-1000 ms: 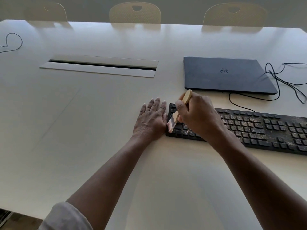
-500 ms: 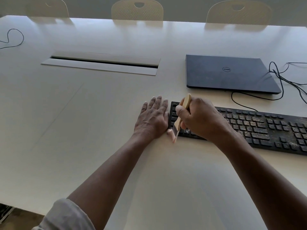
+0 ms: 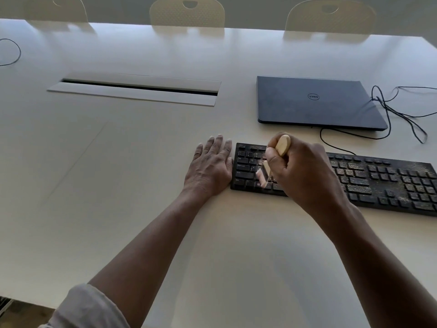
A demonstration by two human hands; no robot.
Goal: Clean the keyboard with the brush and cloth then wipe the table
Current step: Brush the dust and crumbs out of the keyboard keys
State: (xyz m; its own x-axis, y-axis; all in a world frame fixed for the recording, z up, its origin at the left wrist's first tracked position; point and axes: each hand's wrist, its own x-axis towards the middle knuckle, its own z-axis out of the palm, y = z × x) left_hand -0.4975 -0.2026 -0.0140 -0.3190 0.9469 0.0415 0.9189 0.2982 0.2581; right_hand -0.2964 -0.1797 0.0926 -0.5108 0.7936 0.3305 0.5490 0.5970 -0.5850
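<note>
A black keyboard (image 3: 378,181) lies on the white table (image 3: 118,185), its keys dusted with light crumbs, thickest on the right half. My right hand (image 3: 305,171) grips a small brush (image 3: 282,145) by its wooden handle, and the blurred bristles touch the keys near the keyboard's left end. My left hand (image 3: 210,166) rests flat on the table, fingers straight, its edge against the keyboard's left side. No cloth is in view.
A shut dark laptop (image 3: 316,102) lies behind the keyboard, with black cables (image 3: 402,114) looping at its right. A long cable slot (image 3: 137,89) is set in the table at the back left. Chairs (image 3: 186,10) stand along the far edge.
The brush has moved from the keyboard's left front corner to the right and further onto the keys. My left hand stays flat at the keyboard's left side.
</note>
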